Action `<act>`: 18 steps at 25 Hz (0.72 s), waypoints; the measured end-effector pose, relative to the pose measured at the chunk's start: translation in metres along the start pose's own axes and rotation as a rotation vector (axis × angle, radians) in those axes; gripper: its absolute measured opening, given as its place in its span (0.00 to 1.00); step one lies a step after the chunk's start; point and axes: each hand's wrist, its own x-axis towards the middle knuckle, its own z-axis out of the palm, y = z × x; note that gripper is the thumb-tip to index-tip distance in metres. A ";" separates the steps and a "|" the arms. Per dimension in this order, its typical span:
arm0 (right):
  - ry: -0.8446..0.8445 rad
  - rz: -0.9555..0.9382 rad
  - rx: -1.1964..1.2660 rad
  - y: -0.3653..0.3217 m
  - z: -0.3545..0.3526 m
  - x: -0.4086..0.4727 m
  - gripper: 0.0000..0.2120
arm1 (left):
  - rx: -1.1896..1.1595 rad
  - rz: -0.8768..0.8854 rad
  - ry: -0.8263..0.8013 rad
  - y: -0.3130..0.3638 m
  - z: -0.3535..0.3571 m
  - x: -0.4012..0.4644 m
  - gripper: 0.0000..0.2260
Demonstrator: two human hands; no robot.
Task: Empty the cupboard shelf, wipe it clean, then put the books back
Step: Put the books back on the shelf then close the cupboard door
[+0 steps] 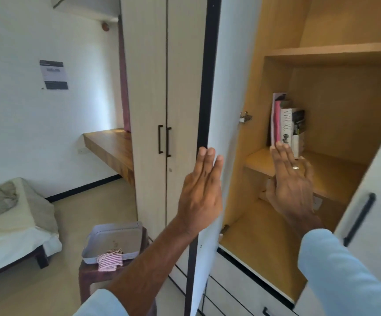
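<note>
- A white-walled bedroom: a bed with rumpled pale sheets [7,215] low on the left, a wooden wall-mounted bench [109,149] beyond it, and a tall pale wardrobe with black edging and black bar handles [149,87] filling the middle.
- The wardrobe's open white door [226,87] stands edge-on, showing a tan wooden interior.
- On the tan cupboard shelf [335,174], a small row of upright books, pink and white spines among them [286,124], sits at the shelf's left end against the side wall.
- The left hand [200,190] lies flat against the open door's edge, fingers straight and together, gripping nothing.
- The right hand [292,179], a ring on one finger, reaches into the cupboard with fingers extended, fingertips at the foot of the books; whether they touch is unclear.
- Below left, a dark brown plastic stool [93,274] carries a grey rectangular tray [114,238], with a red-and-white striped folded cloth [110,258] draped over the tray's near rim.
</note>
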 end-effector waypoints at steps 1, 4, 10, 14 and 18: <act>0.009 0.028 -0.007 0.008 -0.007 -0.004 0.33 | -0.047 0.038 -0.003 0.019 0.006 0.002 0.34; 0.065 0.155 -0.056 0.042 -0.030 -0.022 0.32 | -0.216 0.142 -0.022 0.079 0.034 0.011 0.39; 0.107 0.316 -0.137 0.119 -0.066 -0.058 0.31 | -0.518 -0.145 -0.128 0.173 0.100 0.048 0.37; 0.065 0.367 -0.300 0.164 -0.082 -0.061 0.31 | -0.379 -0.147 -0.258 0.207 0.135 0.061 0.34; -0.075 0.247 -0.478 0.197 -0.080 -0.049 0.30 | -0.459 0.059 -0.406 0.193 0.171 0.079 0.36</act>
